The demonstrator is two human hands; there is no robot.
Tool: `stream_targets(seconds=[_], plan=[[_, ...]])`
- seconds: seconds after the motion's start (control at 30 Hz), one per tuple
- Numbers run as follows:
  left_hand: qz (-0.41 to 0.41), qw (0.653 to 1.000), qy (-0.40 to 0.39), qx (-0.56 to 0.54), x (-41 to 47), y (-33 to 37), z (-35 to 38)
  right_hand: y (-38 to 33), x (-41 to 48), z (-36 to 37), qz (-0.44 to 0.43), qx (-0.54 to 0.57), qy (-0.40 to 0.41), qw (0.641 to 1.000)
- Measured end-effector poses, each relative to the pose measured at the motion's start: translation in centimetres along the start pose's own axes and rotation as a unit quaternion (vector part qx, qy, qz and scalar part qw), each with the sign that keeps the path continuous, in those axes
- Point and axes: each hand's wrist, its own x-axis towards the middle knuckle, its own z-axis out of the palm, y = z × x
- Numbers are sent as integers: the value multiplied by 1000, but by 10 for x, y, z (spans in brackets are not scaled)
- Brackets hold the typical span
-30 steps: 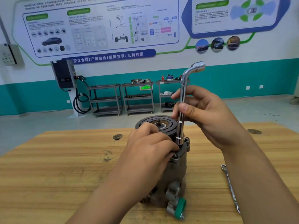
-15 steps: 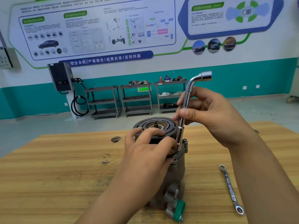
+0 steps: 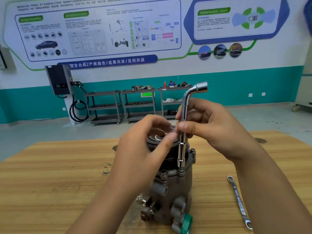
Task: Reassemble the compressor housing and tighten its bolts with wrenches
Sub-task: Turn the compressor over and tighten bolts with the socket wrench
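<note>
**Compressor upright on the bench, socket wrench set on its rim**

Compressor [image 3: 170, 186] stands on end near the middle of the wooden table [image 3: 50, 183], close to the near edge. Its long axis is vertical: the dark round pulley [image 3: 155, 141] faces up and the grey housing runs down to the tabletop. A fitting with a green cap [image 3: 186, 222] sticks out low on the near side.

An L-shaped socket wrench [image 3: 183, 149] stands nearly upright, its lower end seated on the rim of the housing on the right of the pulley. Its bent upper end points to the right. Another bolt head [image 3: 192, 151] shows on the rim just behind it.

The right hand [image 3: 216, 130] pinches the wrench shaft at mid-height, the thumb [image 3: 185, 127] on the near side and the fingers curled round the far side.

The left hand [image 3: 143, 154] hovers over the pulley, blurred, its fingers loosely curved with nothing seen in them. One fingertip lies close to the wrench shaft; whether it touches is unclear.

A flat ring wrench [image 3: 238, 202] lies on the table to the right, apart from the compressor. Grey shelf carts [image 3: 138, 105] stand against the far wall.
</note>
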Motion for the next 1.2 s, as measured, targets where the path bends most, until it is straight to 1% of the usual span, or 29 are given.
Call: stream_targets(seconds=[0.1,0.17,0.27,0.37,0.47,0.53,0.63,0.7,0.87,0.93,1.07,1.2], plan=[[-74,988,-77,-107,22,-1,3,-1,0,1,5,2,4,1000],[-82,975,-101,-179,34,-1,4,-1,1,2,8,11,1,1000],[-70,958,-77,-269,45,-1,7,-1,2,5,4,20,-6,1000],[-41,957,-48,-284,48,2,13,-3,2,8,-13,17,-5,1000],[-59,941,-29,-332,46,0,19,-3,2,10,-13,12,5,1000],[-75,926,-38,-368,44,-3,20,-2,3,11,-6,0,2,1000],[-100,898,-76,-422,43,-5,21,-1,3,12,-2,-41,9,999],[-118,889,-89,-434,44,-6,21,-1,3,11,1,-55,17,998],[-148,882,-112,-434,46,-7,19,-1,4,11,9,-70,19,997],[-152,884,-113,-428,45,-7,19,1,3,6,16,-48,6,999],[-158,887,-130,-414,44,-7,17,5,-3,-8,35,20,-56,998],[-155,890,-147,-404,44,-7,15,9,-2,-11,42,52,-73,995]])
